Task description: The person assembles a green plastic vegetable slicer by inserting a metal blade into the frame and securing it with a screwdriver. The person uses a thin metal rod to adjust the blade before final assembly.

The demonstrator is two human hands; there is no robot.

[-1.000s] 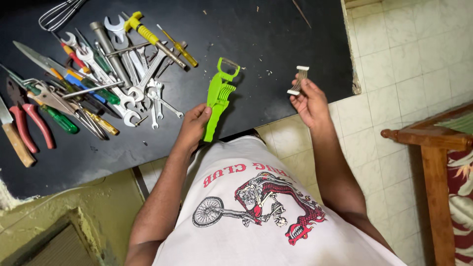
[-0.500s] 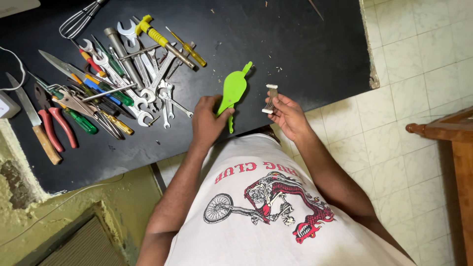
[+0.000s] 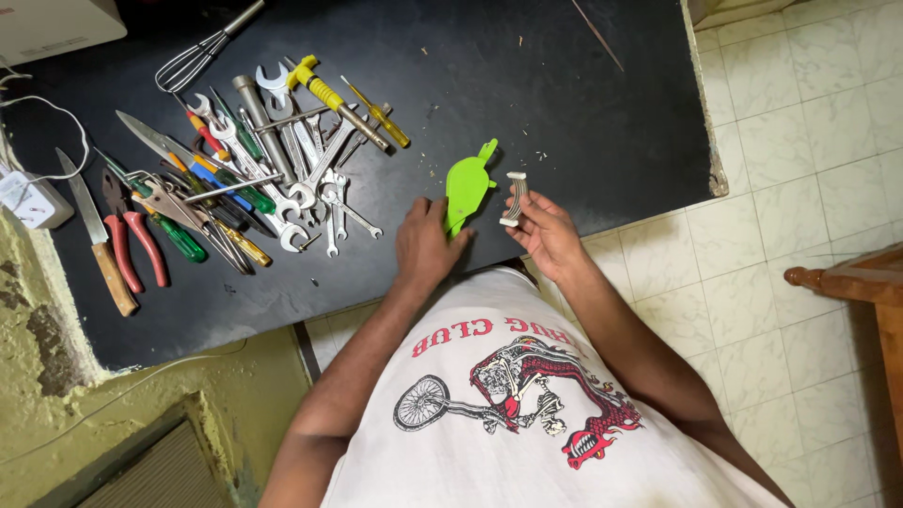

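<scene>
Black worktop [image 3: 527,85], pale tiled floor to the right. Left hand [image 3: 425,246] is closed on the lower end of a flat bright-green plastic tool [image 3: 467,186], its tip angled up over the worktop. Right hand [image 3: 547,230] pinches a small whitish ribbed strip [image 3: 514,198] betw. thumb & fingertips, just beside the green piece, not touching. Judgement: to fit them well, keep the green tool steady, line up the strip's edge w/ it, no forcing. Spanners & screwdrivers [image 3: 282,160] lie well left, red-handled pliers [image 3: 132,235] further out.
</scene>
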